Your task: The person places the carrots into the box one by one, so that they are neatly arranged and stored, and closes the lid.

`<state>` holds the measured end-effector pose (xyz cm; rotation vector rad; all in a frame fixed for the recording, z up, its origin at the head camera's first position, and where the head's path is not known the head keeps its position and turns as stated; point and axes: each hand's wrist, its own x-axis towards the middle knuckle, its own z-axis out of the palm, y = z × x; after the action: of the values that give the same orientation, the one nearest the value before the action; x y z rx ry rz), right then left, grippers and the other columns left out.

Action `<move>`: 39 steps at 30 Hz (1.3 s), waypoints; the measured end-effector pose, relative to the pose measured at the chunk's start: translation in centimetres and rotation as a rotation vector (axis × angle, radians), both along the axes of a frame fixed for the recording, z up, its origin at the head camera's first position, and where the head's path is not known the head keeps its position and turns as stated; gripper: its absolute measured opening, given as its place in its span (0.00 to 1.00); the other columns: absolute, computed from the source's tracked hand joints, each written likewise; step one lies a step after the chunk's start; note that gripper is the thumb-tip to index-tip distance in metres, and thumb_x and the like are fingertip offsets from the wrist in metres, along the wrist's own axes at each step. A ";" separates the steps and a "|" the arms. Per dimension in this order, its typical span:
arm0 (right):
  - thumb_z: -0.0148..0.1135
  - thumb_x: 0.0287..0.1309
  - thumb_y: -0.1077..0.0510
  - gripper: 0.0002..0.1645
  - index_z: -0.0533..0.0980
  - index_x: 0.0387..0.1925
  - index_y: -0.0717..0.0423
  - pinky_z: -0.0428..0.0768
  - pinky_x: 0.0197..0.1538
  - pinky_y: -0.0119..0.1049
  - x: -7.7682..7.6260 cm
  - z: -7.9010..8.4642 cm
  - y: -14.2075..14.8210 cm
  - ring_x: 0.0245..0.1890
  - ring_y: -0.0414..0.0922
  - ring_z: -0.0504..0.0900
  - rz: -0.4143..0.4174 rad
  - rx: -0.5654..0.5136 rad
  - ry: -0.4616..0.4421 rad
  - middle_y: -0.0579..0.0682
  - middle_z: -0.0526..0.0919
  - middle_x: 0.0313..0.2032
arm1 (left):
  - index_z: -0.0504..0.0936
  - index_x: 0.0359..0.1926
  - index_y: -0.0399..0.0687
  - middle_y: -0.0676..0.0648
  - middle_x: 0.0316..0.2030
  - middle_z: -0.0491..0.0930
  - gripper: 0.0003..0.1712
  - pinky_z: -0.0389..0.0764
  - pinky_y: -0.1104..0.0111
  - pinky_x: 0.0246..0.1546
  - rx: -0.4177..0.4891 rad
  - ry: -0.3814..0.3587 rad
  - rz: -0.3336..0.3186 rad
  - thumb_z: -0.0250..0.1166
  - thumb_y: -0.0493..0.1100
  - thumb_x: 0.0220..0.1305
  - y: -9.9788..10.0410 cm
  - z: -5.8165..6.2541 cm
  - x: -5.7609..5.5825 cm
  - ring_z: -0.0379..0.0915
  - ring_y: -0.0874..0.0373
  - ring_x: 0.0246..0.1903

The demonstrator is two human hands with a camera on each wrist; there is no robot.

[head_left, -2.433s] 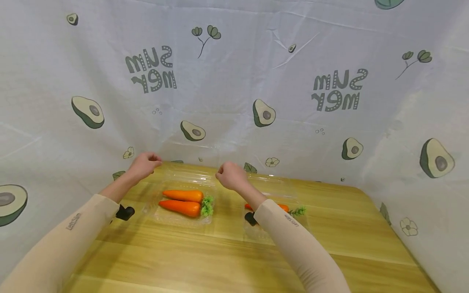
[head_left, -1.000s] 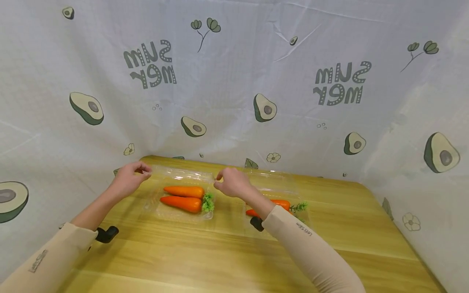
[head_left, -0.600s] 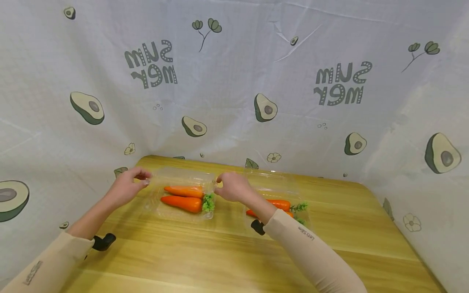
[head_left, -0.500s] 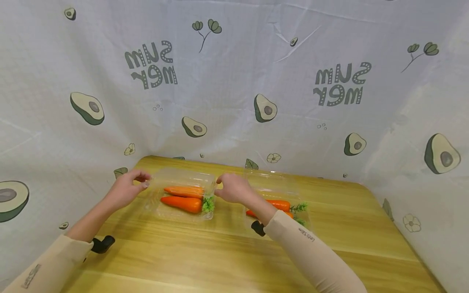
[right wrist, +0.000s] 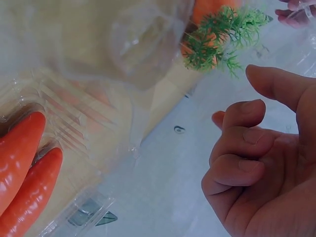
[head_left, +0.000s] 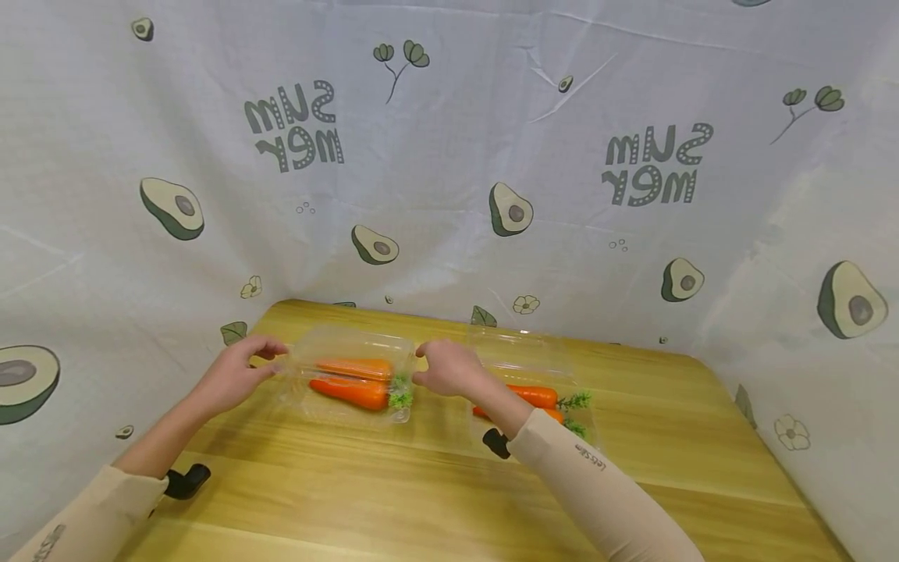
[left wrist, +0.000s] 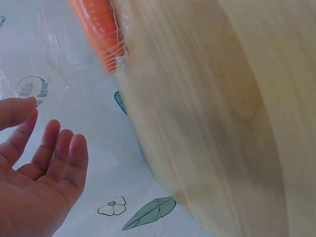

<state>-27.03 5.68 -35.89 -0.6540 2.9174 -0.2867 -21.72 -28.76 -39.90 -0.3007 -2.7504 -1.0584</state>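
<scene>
Two orange carrots [head_left: 347,392] with green tops lie in a clear plastic clamshell container [head_left: 307,407] on the table. Its hinged lid [head_left: 351,340] leans forward, tilted over the carrots, the back one showing through it. At the lid's left end my left hand [head_left: 242,371] has its thumb and forefinger at the edge, its other fingers loosely bent in the left wrist view. My right hand [head_left: 449,367] is at the lid's right end, thumb and forefinger at the edge. In the right wrist view the other fingers [right wrist: 242,170] curl toward the palm.
A second clear container with its lid [head_left: 523,351] tipped back stands at the right, holding two more carrots [head_left: 534,396], partly behind my right forearm. A white avocado-print cloth [head_left: 435,156] hangs behind the wooden table [head_left: 365,492]. Black wrist cameras [head_left: 186,482] sit under both sleeves.
Both hands have come down toward me, bringing the left container's lid from tipped back to tilted over the carrots. The right container has stayed in place.
</scene>
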 end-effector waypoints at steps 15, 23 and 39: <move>0.67 0.63 0.46 0.31 0.75 0.65 0.50 0.81 0.49 0.49 0.4 -0.4 0.1 0.58 0.53 0.81 0.015 0.035 -0.025 0.50 0.81 0.62 | 0.84 0.50 0.43 0.40 0.51 0.80 0.10 0.78 0.56 0.44 0.005 -0.031 -0.051 0.60 0.39 0.74 -0.4 -0.9 0.6 0.74 0.46 0.49; 0.65 0.64 0.46 0.33 0.73 0.67 0.50 0.79 0.57 0.51 0.7 -0.4 0.1 0.61 0.54 0.79 0.018 0.048 -0.038 0.51 0.80 0.63 | 0.83 0.51 0.44 0.43 0.49 0.81 0.14 0.77 0.56 0.44 -0.015 -0.059 -0.035 0.63 0.47 0.72 -0.1 -1.1 1.2 0.76 0.45 0.50; 0.60 0.68 0.42 0.33 0.75 0.66 0.56 0.83 0.48 0.49 2.4 -0.7 0.8 0.54 0.54 0.83 0.036 -0.024 -0.046 0.54 0.81 0.61 | 0.81 0.43 0.38 0.44 0.38 0.79 0.22 0.74 0.60 0.36 -0.001 -0.290 -0.007 0.59 0.56 0.73 0.3 -0.8 1.4 0.74 0.51 0.37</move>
<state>-24.64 6.49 -36.57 -0.6936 2.8600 -0.3287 -20.31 -28.45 -40.71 -0.1682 -3.0040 -1.1862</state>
